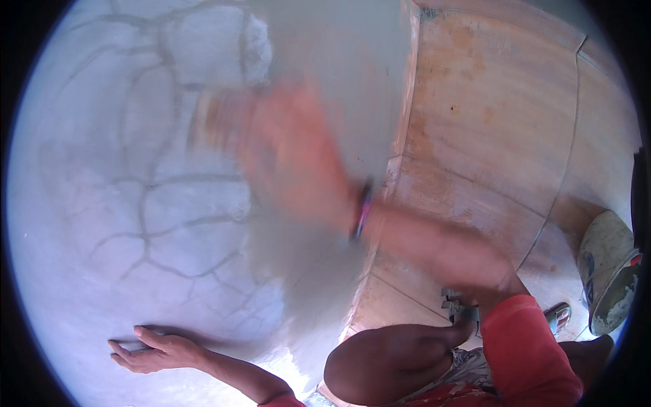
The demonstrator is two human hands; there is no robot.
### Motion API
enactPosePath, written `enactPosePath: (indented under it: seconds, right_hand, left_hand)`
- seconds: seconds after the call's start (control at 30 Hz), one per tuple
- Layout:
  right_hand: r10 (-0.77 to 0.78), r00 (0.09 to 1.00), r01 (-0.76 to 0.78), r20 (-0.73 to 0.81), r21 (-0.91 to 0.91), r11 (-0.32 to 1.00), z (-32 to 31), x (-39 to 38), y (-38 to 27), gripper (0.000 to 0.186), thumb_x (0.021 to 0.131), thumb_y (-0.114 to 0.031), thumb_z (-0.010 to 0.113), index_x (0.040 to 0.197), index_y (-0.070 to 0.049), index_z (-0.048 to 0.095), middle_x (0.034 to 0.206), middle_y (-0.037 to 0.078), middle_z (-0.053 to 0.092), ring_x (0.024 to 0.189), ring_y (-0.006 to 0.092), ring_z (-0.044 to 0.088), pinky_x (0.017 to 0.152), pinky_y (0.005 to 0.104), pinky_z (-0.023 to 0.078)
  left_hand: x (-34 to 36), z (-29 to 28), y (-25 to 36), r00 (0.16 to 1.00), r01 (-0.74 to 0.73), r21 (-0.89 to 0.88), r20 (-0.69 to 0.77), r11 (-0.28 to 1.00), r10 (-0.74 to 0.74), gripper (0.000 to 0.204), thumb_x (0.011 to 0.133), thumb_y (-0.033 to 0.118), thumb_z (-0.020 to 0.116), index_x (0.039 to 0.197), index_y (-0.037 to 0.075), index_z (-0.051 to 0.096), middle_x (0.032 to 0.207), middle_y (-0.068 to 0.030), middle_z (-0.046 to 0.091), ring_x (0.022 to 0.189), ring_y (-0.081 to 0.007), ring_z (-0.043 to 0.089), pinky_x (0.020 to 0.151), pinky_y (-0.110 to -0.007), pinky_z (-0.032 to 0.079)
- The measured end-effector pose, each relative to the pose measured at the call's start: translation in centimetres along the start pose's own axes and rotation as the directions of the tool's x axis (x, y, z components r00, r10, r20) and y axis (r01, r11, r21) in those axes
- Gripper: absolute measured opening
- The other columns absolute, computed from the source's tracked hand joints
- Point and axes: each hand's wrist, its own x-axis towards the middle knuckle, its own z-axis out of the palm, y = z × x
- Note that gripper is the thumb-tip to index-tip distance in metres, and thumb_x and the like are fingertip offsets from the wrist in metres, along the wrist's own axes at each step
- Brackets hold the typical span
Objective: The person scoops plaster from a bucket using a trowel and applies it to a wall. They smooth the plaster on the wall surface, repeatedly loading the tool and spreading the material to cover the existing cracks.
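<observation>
My right hand [288,149] is smeared by motion over the pale wall [74,224]. Its fingers are closed on a brown and pale tool [211,122], flat in outline. Blur hides the tool's exact kind. A dark band circles that wrist. Beneath the hand lies a smooth grey patch [298,271], damp-looking, bordering the bluish white surface with its branching grey cracks [144,210]. Low on the left, my left hand [156,353] rests against the wall, its fingers apart and holding nothing.
Tan floor tiles [488,115] meet the wall along a pinkish edge [405,102]. A pale-smeared bucket [603,251] stands tilted at the far right. My bent knee [380,363] is at the bottom, with sandalled feet [557,317] close by.
</observation>
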Motion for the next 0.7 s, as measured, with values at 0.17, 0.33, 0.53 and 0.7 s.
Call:
enactPosePath:
  seconds: [0.17,0.33,0.53,0.7]
  right_hand:
    - [0.104,0.939,-0.067,0.327,-0.123,0.99,-2.1,-4.0,-0.5,0.027,0.084,-0.017,0.06,0.11,-0.01,0.063,0.09,0.013,0.059,0.087,0.0343,0.056,0.082,0.0473,0.043]
    - [0.015,0.979,0.007,0.201,-0.11,0.994,-1.5,0.7,-3.8,0.028,0.085,-0.02,0.059,0.111,-0.008,0.063,0.095,0.017,0.063,0.085,0.0366,0.06,0.078,0.0515,0.045]
    - [0.205,0.943,-0.201,0.262,-0.043,0.979,-2.3,-4.4,0.9,0.03,0.085,-0.018,0.058,0.114,-0.008,0.061,0.106,0.02,0.06,0.1,0.0365,0.055,0.084,0.0507,0.043]
    - [0.032,0.989,-0.028,0.146,-0.028,0.999,0.1,-3.5,-4.2,0.035,0.085,-0.021,0.06,0.116,-0.006,0.06,0.1,0.017,0.058,0.092,0.0357,0.054,0.082,0.0471,0.043]
  left_hand:
    - [1.8,-1.0,-0.7,0.996,-0.079,0.036,-0.025,0.996,0.08,0.062,0.094,0.051,0.049,0.139,0.009,0.046,0.146,-0.0147,0.038,0.14,-0.0306,0.025,0.109,-0.052,0.024]
    - [-0.3,0.8,2.1,0.999,0.041,-0.07,-0.025,0.997,-0.043,0.06,0.094,0.048,0.052,0.138,0.008,0.047,0.144,-0.0136,0.042,0.139,-0.031,0.027,0.108,-0.052,0.024]
    - [0.8,-0.7,0.3,0.998,-0.051,-0.007,-0.045,0.999,0.051,0.06,0.093,0.049,0.054,0.138,0.009,0.047,0.144,-0.0177,0.039,0.139,-0.0308,0.027,0.108,-0.052,0.025]
    - [0.6,-0.3,0.4,0.998,-0.006,-0.005,-0.056,1.0,0.006,0.059,0.093,0.05,0.053,0.137,0.01,0.05,0.144,-0.0186,0.039,0.138,-0.0317,0.029,0.108,-0.051,0.025]
